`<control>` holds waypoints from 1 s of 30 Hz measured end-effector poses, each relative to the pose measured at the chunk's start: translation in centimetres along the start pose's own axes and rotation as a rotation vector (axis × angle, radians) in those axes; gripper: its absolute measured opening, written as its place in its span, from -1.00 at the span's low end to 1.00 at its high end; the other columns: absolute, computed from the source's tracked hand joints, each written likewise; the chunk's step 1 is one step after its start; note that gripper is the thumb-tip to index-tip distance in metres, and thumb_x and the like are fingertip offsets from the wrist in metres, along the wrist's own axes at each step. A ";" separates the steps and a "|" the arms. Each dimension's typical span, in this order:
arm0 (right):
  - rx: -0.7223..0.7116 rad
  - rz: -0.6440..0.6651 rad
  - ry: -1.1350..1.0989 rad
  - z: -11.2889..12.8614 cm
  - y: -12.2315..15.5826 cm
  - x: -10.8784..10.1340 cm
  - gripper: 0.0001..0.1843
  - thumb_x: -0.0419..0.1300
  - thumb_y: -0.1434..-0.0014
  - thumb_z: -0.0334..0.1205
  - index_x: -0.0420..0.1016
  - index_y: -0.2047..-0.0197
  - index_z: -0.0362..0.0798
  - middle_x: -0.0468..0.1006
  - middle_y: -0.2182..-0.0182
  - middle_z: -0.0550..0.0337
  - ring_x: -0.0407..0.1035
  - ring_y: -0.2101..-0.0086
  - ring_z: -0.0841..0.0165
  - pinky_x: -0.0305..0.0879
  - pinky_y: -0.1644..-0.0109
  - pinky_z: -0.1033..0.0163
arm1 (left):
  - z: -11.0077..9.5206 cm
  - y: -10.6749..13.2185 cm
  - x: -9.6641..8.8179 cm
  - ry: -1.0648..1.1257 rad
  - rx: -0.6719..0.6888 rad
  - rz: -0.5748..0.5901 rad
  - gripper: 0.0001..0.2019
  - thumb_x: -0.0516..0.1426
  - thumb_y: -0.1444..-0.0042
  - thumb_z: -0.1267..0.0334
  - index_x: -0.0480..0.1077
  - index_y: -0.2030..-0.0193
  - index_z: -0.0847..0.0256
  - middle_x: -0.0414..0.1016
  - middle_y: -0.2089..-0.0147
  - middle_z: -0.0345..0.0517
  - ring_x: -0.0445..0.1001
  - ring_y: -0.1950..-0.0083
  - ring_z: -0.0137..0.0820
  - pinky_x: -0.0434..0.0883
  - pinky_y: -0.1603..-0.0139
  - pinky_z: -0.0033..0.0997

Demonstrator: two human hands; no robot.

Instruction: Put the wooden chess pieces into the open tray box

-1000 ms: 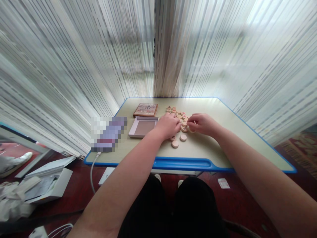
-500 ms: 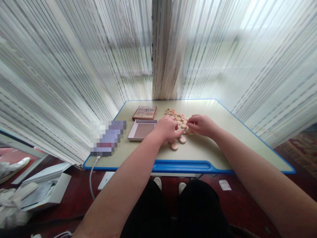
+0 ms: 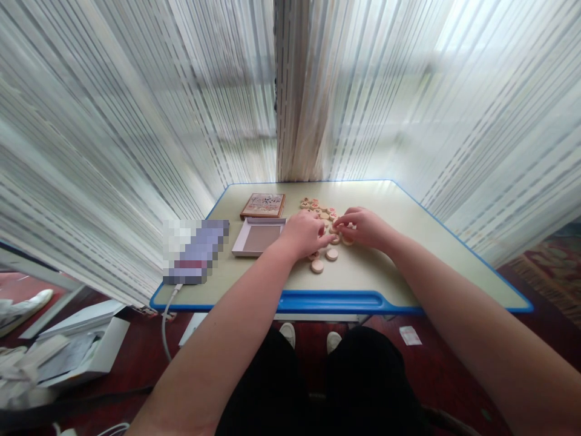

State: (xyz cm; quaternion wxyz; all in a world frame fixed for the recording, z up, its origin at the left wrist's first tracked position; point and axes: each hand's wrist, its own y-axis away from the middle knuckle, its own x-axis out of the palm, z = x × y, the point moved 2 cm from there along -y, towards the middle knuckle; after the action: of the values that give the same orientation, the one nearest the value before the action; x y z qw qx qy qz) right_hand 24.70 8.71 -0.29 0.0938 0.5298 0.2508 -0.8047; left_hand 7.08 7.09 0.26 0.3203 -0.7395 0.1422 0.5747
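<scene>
Round wooden Chinese chess pieces (image 3: pixel 317 266), several with red or dark characters and others plain side up, lie loosely grouped at the middle of the table. My left hand (image 3: pixel 305 233) rests over the left side of the group, its thumb apart from the fingers; it hides some pieces. From the right, my right hand (image 3: pixel 361 227) reaches in, thumb and fingertips closed around the edge of a piece (image 3: pixel 334 224) that is partly hidden. Beside my left wrist sits a shallow open box tray (image 3: pixel 240 245), with nothing seen inside.
Behind the tray lies a printed box lid (image 3: pixel 264 204). A blurred-out phone-like device (image 3: pixel 195 251) with a white cable (image 3: pixel 166 327) is at the table's left. The pale table (image 3: pixel 436 260) has a blue edge. Sheer curtains (image 3: pixel 290 91) hang behind it; an open white box (image 3: pixel 95 351) stands on the floor.
My right hand has moved left, closer to my left hand and further over the pieces. My left hand stays nearly in place. The whole view has shifted slightly.
</scene>
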 end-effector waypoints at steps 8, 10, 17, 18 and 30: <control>-0.030 -0.008 0.016 -0.1 -0.2 0.3 -0.79 0.17 -0.06 -0.18 0.61 0.33 -0.07 0.49 0.40 0.09 0.36 0.35 0.30 0.26 0.18 0.21 | 0.0 0.0 -0.3 -0.031 -0.044 -0.037 -0.70 -0.03 -0.15 0.17 0.49 0.30 0.25 0.47 0.22 0.02 0.36 0.09 -0.21 0.31 0.05 -0.23; -0.024 -0.032 0.016 -0.2 -0.1 0.3 -0.79 0.18 -0.06 -0.17 0.61 0.32 -0.06 0.49 0.39 0.09 0.36 0.36 0.31 0.27 0.19 0.22 | 0.0 0.1 -0.1 -0.001 -0.022 -0.021 -0.75 0.04 -0.08 0.17 0.50 0.32 0.21 0.46 0.22 -0.01 0.35 0.07 -0.21 0.32 0.03 -0.24; -0.029 0.007 0.024 -0.1 -0.1 0.4 -0.80 0.18 -0.07 -0.21 0.63 0.29 -0.03 0.51 0.39 0.10 0.38 0.34 0.31 0.28 0.18 0.24 | 0.1 0.1 0.2 0.008 -0.012 0.020 -0.76 0.06 -0.04 0.10 0.48 0.37 0.17 0.46 0.24 -0.04 0.36 0.10 -0.21 0.32 0.06 -0.24; -0.029 0.009 0.024 -0.1 -0.1 0.4 -0.80 0.18 -0.07 -0.21 0.63 0.29 -0.03 0.51 0.39 0.10 0.38 0.34 0.31 0.28 0.18 0.24 | 0.1 0.1 0.2 -0.007 -0.021 0.020 -0.75 0.06 -0.04 0.09 0.47 0.38 0.18 0.47 0.25 -0.03 0.36 0.10 -0.20 0.32 0.07 -0.24; -0.027 0.038 0.049 0.0 0.0 0.5 -0.75 0.14 -0.09 -0.29 0.62 0.21 -0.04 0.51 0.32 0.05 0.39 0.26 0.26 0.28 0.09 0.21 | 0.2 0.0 0.1 -0.054 -0.043 -0.042 -0.71 -0.02 -0.13 0.14 0.45 0.39 0.22 0.46 0.27 -0.01 0.34 0.13 -0.23 0.31 0.11 -0.26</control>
State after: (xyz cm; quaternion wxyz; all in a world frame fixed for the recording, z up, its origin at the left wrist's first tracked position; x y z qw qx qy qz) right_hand 24.52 8.78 -0.75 0.1101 0.5528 0.2539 -0.7861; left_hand 6.97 7.23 0.13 0.3200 -0.7334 0.1056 0.5905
